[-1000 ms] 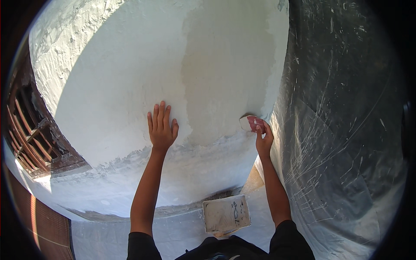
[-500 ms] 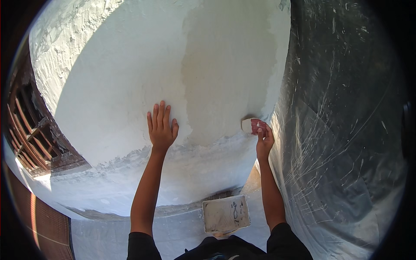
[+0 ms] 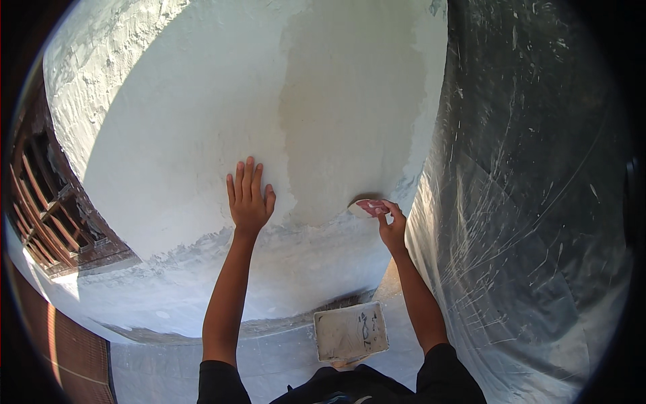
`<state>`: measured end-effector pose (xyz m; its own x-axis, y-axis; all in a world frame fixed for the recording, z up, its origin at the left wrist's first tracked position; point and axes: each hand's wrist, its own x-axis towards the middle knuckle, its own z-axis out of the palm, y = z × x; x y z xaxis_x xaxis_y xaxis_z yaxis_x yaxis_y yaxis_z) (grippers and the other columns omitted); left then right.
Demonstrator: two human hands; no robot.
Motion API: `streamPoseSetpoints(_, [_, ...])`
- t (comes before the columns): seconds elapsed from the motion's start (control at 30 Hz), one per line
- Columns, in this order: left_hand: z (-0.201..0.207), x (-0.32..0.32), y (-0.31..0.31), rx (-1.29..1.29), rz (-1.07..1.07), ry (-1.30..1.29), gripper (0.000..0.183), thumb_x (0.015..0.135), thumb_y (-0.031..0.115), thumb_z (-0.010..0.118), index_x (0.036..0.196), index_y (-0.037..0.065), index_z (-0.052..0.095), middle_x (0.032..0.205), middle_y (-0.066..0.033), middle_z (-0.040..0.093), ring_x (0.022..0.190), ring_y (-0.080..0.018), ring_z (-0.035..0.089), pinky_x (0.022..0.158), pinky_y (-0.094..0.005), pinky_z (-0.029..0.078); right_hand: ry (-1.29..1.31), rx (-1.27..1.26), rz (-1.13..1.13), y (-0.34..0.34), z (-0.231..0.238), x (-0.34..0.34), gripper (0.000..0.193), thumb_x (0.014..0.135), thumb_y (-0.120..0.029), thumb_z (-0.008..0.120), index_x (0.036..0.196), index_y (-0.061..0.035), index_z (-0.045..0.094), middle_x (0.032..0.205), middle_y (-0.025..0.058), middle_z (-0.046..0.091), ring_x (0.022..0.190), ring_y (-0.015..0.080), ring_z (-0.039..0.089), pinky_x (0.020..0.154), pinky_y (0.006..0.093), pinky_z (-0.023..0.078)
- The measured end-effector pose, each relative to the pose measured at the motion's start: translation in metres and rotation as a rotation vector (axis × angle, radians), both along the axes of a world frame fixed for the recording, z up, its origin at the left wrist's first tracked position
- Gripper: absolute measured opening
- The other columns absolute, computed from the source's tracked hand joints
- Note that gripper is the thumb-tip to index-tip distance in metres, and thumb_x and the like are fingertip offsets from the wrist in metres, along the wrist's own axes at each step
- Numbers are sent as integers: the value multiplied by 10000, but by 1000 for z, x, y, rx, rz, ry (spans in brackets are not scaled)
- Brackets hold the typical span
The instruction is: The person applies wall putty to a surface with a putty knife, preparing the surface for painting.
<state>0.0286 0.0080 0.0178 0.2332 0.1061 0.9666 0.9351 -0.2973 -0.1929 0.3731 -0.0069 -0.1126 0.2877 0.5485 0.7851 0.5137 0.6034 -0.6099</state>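
Observation:
Against the pale plastered wall (image 3: 195,135) my left hand (image 3: 249,202) lies flat, fingers stretched upward and slightly apart, holding nothing. My right hand (image 3: 394,225) is closed on a putty knife (image 3: 370,207) with a red grip and a pale, smeared blade. The blade's edge meets the wall near the lower end of a damp, greyer band of putty (image 3: 353,114). Part of the grip is covered by my fingers.
Below, near my body, a putty-smeared rectangular tray (image 3: 351,334) rests by the wall's foot. Dark plastic sheeting (image 3: 525,202) splashed with white hangs on the right. A brown barred window frame (image 3: 60,209) is at the left. Rougher bluish plaster (image 3: 303,259) runs along the wall's lower part.
My right hand has moved left and a little down with the putty knife, whose blade now appears flatter and more tilted. The left hand stays on the same spot of the wall.

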Motion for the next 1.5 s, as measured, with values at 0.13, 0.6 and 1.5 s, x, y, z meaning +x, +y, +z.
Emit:
streamPoseSetpoints(0.13, [0,-3,-2,4,2,1,446,888,199,524,1310,55,537,1439,-109,473,1369,-277,394,1145,-469,245,333,-21,-111,-4,23,5,253,905,-97,642,1140,-8,620,1034,28,655,871,110,569,781,262,442])
streamPoseSetpoints(0.6, [0,-4,-1,8,11,3,449,882,188,527,1309,49,538,1434,-111,481,1376,-277,387,1152,-464,229,641,120,144,-2,37,-5,271,937,-106,606,1186,-1,597,1039,38,659,913,111,580,803,243,428])
streamPoseSetpoints(1.5, [0,-2,-1,3,7,14,446,872,187,535,1293,39,549,1435,-121,476,1370,-289,393,1148,-475,237,462,-77,204,2,-9,-14,289,944,-94,598,1209,14,566,1094,58,644,1000,115,571,862,263,453])
